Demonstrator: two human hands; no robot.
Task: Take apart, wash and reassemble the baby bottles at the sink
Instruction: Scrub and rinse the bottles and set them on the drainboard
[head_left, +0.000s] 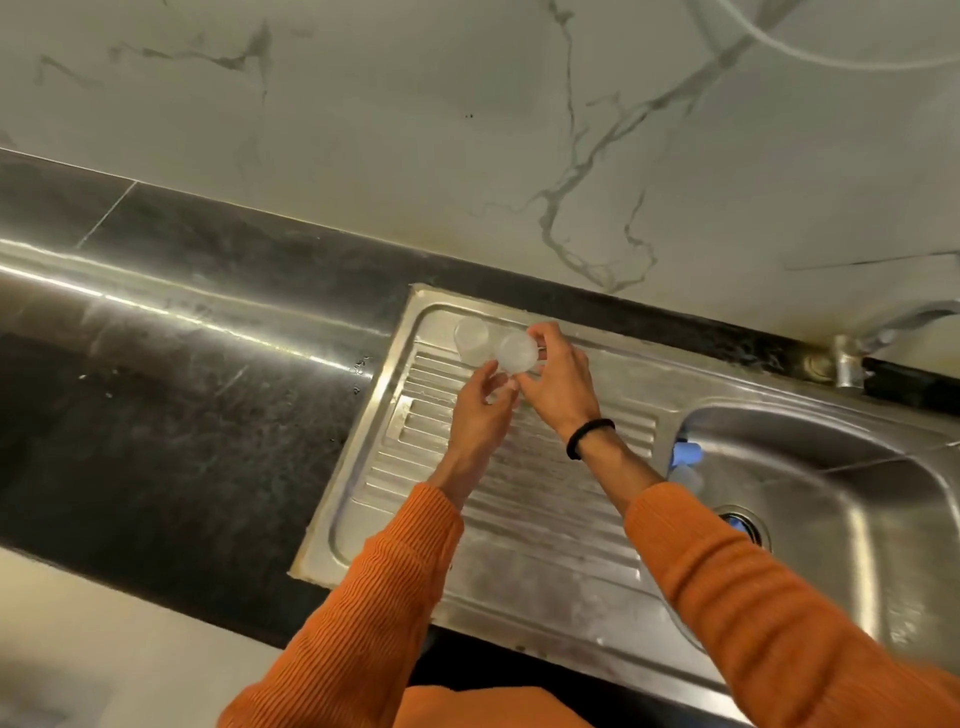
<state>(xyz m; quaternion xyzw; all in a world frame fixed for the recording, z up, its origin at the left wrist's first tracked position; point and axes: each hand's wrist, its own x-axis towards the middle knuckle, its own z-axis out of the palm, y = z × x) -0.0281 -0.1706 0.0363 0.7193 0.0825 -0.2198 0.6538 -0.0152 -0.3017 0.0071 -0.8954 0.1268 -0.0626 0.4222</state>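
1. Over the far left corner of the drainboard (519, 519), both hands meet around a clear bottle (517, 353).
2. The right hand (561, 382) grips that bottle from the right, fingers curled over its far side and thumb near its lower edge.
3. The left hand (480, 410) reaches up from below, its fingertips touching the underside of the same bottle; I cannot tell whether they pinch it or only steady it.
4. The bottle shows a round, frosted face toward the camera, and I cannot tell whether that is its base or its mouth.
5. A second clear bottle (471, 340) stands just to the left, on the drainboard near the back rim, touching or almost touching the held one.
6. A black band (589, 438) circles the right wrist, and both arms wear orange ribbed sleeves (779, 623).
7. To the right, the sink (857, 493) holds a blue part (687, 453) against its left wall, with a pale clear piece (685, 477) just below it.
8. A drain (748, 527) sits on the sink floor, partly hidden by the right sleeve, with something blue in it.
9. A tap (852, 358) stands at the back rim of the sink.
10. The dark stone tabletop (182, 415) stretches to the left of the drainboard, under a marbled wall (467, 130).
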